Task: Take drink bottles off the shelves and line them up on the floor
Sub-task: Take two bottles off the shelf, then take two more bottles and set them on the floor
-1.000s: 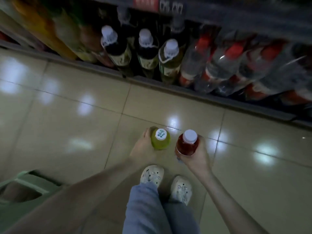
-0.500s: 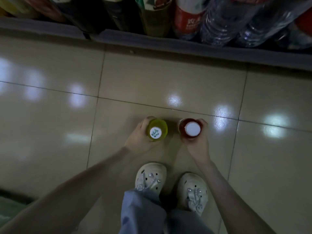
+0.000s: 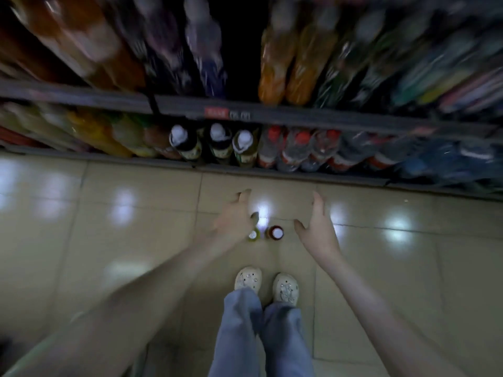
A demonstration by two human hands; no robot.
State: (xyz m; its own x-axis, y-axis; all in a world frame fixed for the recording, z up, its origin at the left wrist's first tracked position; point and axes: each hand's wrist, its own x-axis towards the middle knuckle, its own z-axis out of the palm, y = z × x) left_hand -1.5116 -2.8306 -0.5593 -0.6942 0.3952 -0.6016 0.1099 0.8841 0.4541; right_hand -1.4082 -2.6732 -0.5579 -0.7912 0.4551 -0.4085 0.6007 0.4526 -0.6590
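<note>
While the green bottle [image 3: 253, 235] and red bottle [image 3: 276, 232] stand side by side on the floor [image 3: 130, 248], left hand [image 3: 233, 216] and right hand [image 3: 319, 227] hover empty, fingers spread, so the next move is probably a reach to the far shelf [image 3: 299, 117] for more.

the red price tag [image 3: 216, 113] on the shelf rail [image 3: 326, 119] and bottle labels [image 3: 192, 153] blur beyond reading.

both arms reach forward, left hand [image 3: 234, 217] and right hand [image 3: 318, 227] empty, fingers loose.
</note>
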